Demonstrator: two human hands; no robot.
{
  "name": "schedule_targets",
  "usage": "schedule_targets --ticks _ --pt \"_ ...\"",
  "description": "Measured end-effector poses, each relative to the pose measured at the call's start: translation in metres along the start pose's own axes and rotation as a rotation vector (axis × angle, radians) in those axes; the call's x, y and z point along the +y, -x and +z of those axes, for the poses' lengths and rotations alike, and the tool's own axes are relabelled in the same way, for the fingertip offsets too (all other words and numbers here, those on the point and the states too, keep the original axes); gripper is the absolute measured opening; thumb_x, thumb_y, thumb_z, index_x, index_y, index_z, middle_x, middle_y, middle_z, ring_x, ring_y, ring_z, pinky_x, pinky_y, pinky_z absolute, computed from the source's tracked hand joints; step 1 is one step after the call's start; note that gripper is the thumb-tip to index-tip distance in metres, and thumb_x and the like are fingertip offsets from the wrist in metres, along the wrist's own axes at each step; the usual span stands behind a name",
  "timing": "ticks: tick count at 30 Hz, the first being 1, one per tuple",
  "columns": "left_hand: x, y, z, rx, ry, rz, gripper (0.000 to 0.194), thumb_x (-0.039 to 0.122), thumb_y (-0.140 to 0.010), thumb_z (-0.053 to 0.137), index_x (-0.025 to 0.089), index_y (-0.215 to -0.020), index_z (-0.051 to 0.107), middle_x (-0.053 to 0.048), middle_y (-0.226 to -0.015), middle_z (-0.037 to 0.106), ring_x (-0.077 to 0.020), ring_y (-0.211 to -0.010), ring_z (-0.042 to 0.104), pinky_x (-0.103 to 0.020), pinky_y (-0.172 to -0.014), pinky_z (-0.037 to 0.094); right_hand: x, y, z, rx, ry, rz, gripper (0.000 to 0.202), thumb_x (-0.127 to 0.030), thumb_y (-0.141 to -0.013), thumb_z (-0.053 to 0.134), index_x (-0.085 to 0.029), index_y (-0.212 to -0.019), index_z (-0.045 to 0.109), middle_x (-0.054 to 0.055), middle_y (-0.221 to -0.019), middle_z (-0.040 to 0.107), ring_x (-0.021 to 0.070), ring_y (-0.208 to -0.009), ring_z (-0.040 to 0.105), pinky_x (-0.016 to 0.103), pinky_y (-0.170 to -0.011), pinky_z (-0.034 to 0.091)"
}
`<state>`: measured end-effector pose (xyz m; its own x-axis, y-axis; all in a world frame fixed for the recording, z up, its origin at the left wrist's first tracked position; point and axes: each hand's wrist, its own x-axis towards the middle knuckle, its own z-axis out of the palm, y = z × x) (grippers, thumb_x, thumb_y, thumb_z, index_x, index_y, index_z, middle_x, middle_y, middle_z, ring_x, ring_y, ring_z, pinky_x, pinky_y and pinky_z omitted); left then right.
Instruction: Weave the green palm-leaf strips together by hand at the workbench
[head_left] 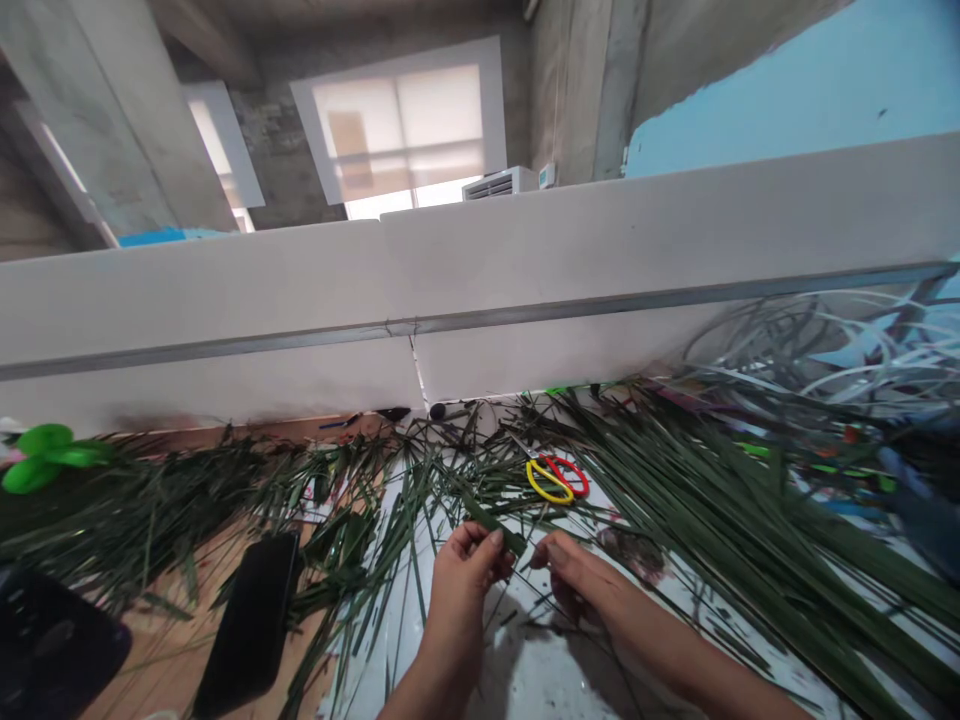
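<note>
My left hand [466,575] pinches a short, folded-looking piece of green leaf [491,522] between thumb and fingers. My right hand [581,572] is beside it, thumb and fingers pressed together close to the leaf's right end. Whatever sits in that pinch is too small to make out. Just beyond both hands, scissors [556,478] with one yellow and one red handle lie on cut leaf scraps. Long green leaf blades [705,500] are spread to the right, pointing toward me. Thin cut leaf strips [405,510] lie scattered to the left of my hands.
A black phone [251,620] lies at the left, with another dark device [60,640] at the corner. A green balloon-like object [49,457] stands far left. A white partition [480,265] closes off the table's back. Coiled white strips [825,330] pile up at the right.
</note>
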<state>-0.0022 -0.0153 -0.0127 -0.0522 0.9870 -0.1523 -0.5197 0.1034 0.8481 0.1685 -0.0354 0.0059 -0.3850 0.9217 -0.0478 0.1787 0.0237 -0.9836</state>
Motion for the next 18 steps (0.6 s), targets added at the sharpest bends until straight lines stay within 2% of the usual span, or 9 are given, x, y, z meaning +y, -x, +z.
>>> schedule_targets --ticks 8,18 --pt "-0.005 0.003 0.002 -0.033 -0.061 0.03 0.038 0.038 -0.053 0.089 0.015 -0.062 0.06 0.002 -0.057 0.062 -0.0108 -0.052 0.055 -0.023 -0.055 0.043 0.01 -0.001 0.004 -0.045 -0.248 0.047 0.041 -0.063 -0.091 0.048 -0.023 -0.08 0.05 -0.004 -0.066 0.046 0.0144 -0.06 0.035 0.028 -0.058 0.029" --pt "-0.004 0.006 0.004 -0.056 -0.206 0.085 0.032 0.037 -0.06 0.083 0.016 -0.064 0.059 0.001 -0.056 0.061 -0.0126 -0.055 0.054 -0.024 -0.058 0.041 0.013 -0.001 0.006 -0.012 -0.28 0.052 0.041 -0.061 -0.087 0.056 -0.022 -0.077 0.051 -0.004 -0.066 0.046 0.0143 -0.061 0.037 0.028 -0.06 0.03"
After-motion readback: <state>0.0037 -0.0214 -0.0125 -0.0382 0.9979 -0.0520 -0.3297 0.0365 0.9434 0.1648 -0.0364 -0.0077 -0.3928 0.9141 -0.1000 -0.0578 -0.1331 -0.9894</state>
